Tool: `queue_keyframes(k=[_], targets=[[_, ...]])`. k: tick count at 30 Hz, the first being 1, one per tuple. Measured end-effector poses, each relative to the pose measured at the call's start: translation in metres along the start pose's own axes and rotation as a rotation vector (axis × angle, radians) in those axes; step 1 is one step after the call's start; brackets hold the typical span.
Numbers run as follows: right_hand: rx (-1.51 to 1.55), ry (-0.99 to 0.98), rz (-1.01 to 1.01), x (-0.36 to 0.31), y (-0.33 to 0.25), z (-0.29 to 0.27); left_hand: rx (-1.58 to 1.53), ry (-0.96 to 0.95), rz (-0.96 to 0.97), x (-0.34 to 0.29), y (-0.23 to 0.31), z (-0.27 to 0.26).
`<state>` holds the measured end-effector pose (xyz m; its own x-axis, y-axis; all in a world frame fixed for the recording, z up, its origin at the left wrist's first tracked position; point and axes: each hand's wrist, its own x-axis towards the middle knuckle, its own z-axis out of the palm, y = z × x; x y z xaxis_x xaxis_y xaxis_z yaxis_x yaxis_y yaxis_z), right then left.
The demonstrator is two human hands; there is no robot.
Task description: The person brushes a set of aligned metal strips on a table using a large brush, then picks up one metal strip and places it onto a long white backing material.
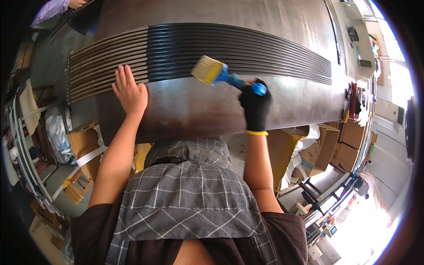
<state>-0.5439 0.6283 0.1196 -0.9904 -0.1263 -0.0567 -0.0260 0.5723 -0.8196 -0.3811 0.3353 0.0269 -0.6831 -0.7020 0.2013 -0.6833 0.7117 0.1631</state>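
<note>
A row of long thin rods point(243, 53) lies side by side across a dark, smooth table point(194, 108). Their left stretch is brownish; from a straight line rightward they look black, with a bluish sheen near that line. My bare left hand point(131, 95) rests flat, fingers stretched, on the near rods of the brownish stretch. Wrapped in a black glove with a yellow cuff, my right hand point(256, 105) grips a flat paintbrush point(212, 71) by its blue handle. The brush's pale bristles point left, over the near edge of the black stretch; whether they touch it I cannot tell.
The rods' left ends overhang the table's left edge. At the far left, another person's hand point(77, 3) is beside more dark rods point(84, 18). Cardboard boxes point(320, 150) stand below the table at the right, and another carton point(84, 145) at the left.
</note>
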Motion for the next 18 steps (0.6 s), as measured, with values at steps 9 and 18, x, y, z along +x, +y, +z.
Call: queue_keyframes(k=[9,18], targets=[[0.557,-0.007,0.090,0.006,-0.001,-0.027,0.016,0.021,0.028,0.000,0.005,0.003],[0.524,0.417,0.208,0.100,0.131,-0.219,-0.023,0.035,0.106,0.000,-0.032,0.030]])
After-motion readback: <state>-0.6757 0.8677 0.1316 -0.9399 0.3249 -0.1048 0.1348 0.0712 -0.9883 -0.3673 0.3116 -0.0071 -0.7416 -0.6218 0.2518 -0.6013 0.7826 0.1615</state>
